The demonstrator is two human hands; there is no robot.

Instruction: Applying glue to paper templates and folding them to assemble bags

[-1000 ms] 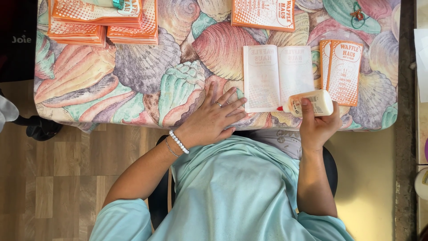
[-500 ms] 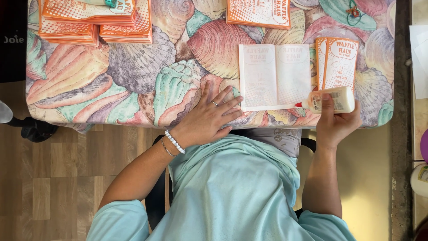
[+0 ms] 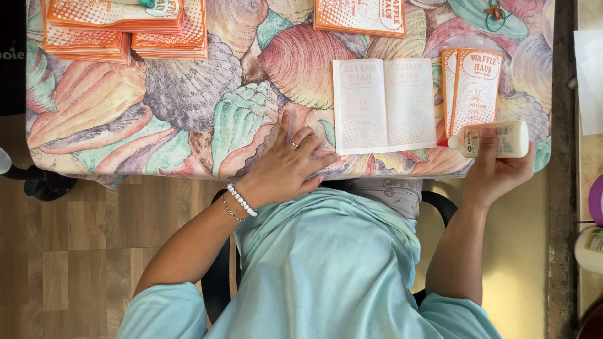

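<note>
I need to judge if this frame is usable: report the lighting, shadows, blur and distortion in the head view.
Head view: even, soft daylight with no glare; the left hand casts only a faint shadow on the shell-patterned tablecloth; the glue bottle in the right hand and the open white leaflet look sharp, no motion blur; table edges bow slightly toward the frame borders, mild wide-angle distortion.

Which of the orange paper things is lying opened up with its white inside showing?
The white unfolded sheet in the middle of the shell-print table, just beyond the left hand. The other orange pieces lie closed with printed faces up.
</note>
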